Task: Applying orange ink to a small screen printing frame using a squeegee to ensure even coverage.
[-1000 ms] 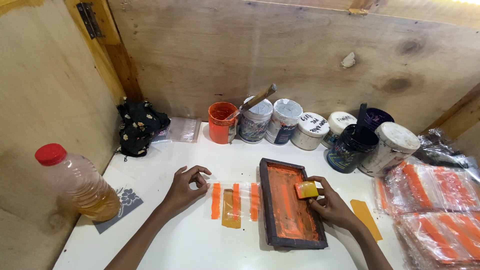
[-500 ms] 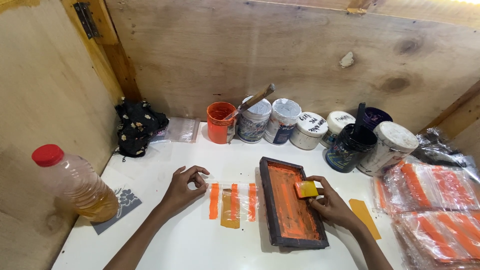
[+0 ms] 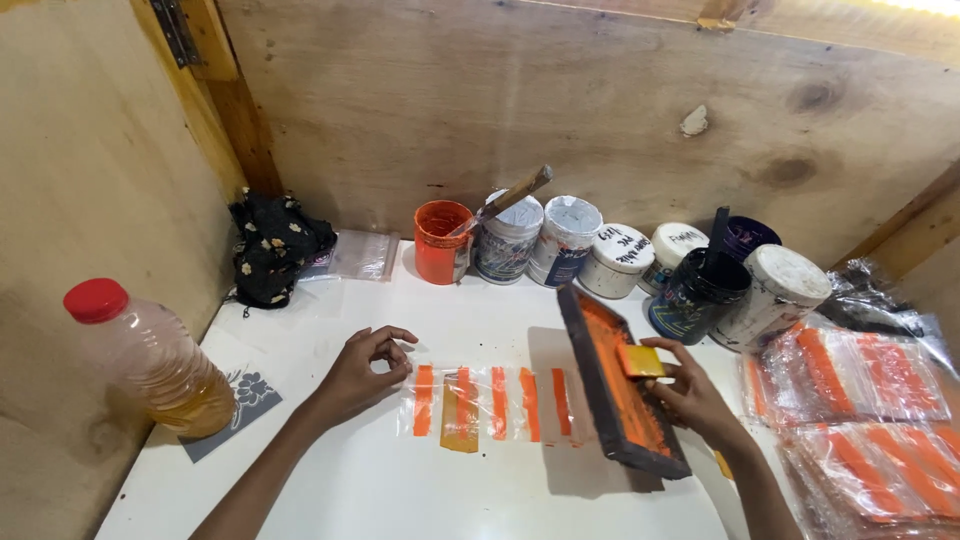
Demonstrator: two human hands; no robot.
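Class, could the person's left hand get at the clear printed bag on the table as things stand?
Probably yes: the left hand rests beside the clear bag with orange stripes, and the right hand holds the printing frame tilted up off it, so nothing covers it.

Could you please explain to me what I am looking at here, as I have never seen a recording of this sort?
There is no machine: a person works with two bare hands, filmed by a camera on their head looking down at a white table inside plywood walls. The right hand holds a dark framed printing screen, coated in orange ink and tilted up off the table, together with a small yellow squeegee. The left hand rests at the edge of a clear plastic sheet bearing orange stripes. Ink jars line the back, an orange pot among them. A red-capped bottle stands on the left; printed sheets are stacked on the right.
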